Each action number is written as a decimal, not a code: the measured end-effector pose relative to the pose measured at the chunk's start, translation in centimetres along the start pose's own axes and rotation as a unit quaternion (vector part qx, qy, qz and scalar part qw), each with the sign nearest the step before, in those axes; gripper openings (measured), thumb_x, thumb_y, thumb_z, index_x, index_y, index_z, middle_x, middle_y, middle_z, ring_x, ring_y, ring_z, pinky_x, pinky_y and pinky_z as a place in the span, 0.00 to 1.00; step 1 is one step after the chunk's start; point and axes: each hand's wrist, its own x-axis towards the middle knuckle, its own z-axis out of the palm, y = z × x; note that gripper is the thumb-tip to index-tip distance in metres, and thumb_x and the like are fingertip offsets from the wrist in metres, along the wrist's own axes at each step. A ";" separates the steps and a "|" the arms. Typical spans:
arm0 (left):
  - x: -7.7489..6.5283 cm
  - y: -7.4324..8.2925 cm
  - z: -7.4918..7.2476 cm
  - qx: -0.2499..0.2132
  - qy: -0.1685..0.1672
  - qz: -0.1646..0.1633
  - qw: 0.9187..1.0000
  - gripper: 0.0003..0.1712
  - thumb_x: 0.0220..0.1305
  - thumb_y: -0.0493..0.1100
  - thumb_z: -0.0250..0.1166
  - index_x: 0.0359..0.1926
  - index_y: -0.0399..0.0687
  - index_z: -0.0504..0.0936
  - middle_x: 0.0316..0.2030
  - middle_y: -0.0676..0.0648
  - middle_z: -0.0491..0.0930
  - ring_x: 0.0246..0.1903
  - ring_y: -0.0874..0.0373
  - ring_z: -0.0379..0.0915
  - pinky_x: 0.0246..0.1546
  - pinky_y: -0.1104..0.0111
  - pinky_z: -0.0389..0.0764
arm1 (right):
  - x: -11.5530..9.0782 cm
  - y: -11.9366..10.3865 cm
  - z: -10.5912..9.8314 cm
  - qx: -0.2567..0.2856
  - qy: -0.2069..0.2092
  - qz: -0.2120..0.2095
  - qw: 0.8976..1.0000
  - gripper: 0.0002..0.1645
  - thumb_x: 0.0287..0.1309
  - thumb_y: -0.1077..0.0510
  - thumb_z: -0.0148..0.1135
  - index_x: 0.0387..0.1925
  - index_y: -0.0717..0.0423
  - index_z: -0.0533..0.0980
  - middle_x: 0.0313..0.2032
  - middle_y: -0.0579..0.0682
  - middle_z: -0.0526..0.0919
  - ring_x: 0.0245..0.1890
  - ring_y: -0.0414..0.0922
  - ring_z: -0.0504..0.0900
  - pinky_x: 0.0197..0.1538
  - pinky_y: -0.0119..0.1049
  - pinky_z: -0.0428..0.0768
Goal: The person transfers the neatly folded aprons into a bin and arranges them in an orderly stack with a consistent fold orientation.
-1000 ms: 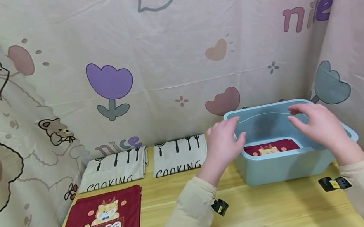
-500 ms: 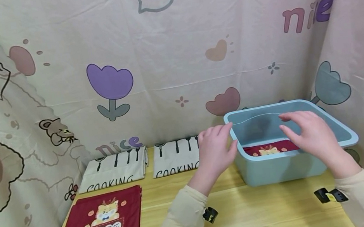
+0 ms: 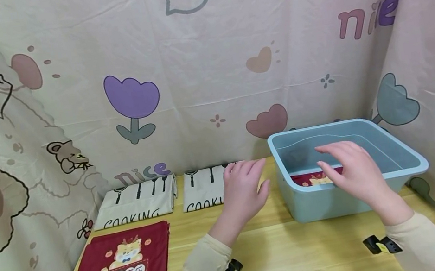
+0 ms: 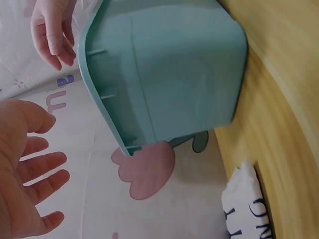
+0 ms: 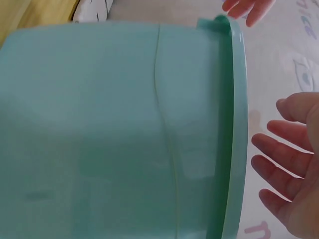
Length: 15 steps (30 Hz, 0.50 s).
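My left hand (image 3: 245, 192) hovers left of a light blue plastic bin (image 3: 349, 198), its fingers loosely bent around nothing. In the head view it overlaps the right part of a folded white cloth (image 3: 202, 189) printed with utensils and "COOKING". My right hand (image 3: 351, 171) is above the bin's near rim, fingers apart and holding nothing. Inside the bin lies a folded dark red cloth (image 3: 302, 180) with a cartoon animal, partly hidden by the right hand and the rim. In the right wrist view, the fingers (image 5: 281, 149) are apart from the bin's rim.
Another folded white cloth (image 3: 136, 201) with the same print lies at the back left of the wooden table (image 3: 287, 261). In front of it is a folded dark red cloth (image 3: 122, 262) with Chinese lettering. A patterned curtain (image 3: 198, 63) hangs behind and at both sides.
Both hands have drawn back left and toward me from over the bin. The left hand has moved off the bin's left side. Bin and cloths have stayed in place.
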 end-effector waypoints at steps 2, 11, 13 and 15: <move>-0.4 -0.3 -0.1 -0.002 0.004 0.006 1.000 0.25 0.58 0.44 0.70 0.58 0.50 0.80 0.50 0.50 0.82 0.51 0.50 0.75 0.58 0.46 0.67 | 0.0 -0.5 0.4 0.002 0.009 -0.008 1.000 0.26 0.48 0.62 0.74 0.52 0.60 0.79 0.48 0.61 0.83 0.53 0.61 0.75 0.55 0.64 0.69; -2.1 -1.7 -0.5 0.002 0.028 0.020 0.999 0.25 0.56 0.41 0.71 0.57 0.48 0.81 0.48 0.49 0.83 0.49 0.51 0.76 0.56 0.46 0.69 | 0.1 -2.2 2.2 0.036 0.050 -0.068 0.996 0.24 0.48 0.63 0.72 0.50 0.61 0.80 0.46 0.58 0.84 0.51 0.59 0.77 0.54 0.61 0.70; -2.5 -2.0 -0.6 0.000 0.027 0.015 1.000 0.25 0.56 0.42 0.71 0.56 0.48 0.81 0.48 0.49 0.83 0.49 0.51 0.76 0.56 0.46 0.69 | 0.1 -2.6 2.6 0.041 0.059 -0.089 0.993 0.24 0.47 0.64 0.72 0.49 0.61 0.81 0.46 0.58 0.84 0.50 0.59 0.77 0.54 0.60 0.71; -3.0 -2.3 -0.7 0.000 0.023 0.006 1.000 0.25 0.57 0.41 0.70 0.57 0.49 0.81 0.48 0.49 0.83 0.50 0.51 0.75 0.58 0.46 0.67 | 0.2 -3.0 3.0 0.046 0.065 -0.106 0.991 0.24 0.47 0.64 0.72 0.49 0.61 0.81 0.46 0.58 0.84 0.50 0.59 0.78 0.54 0.60 0.71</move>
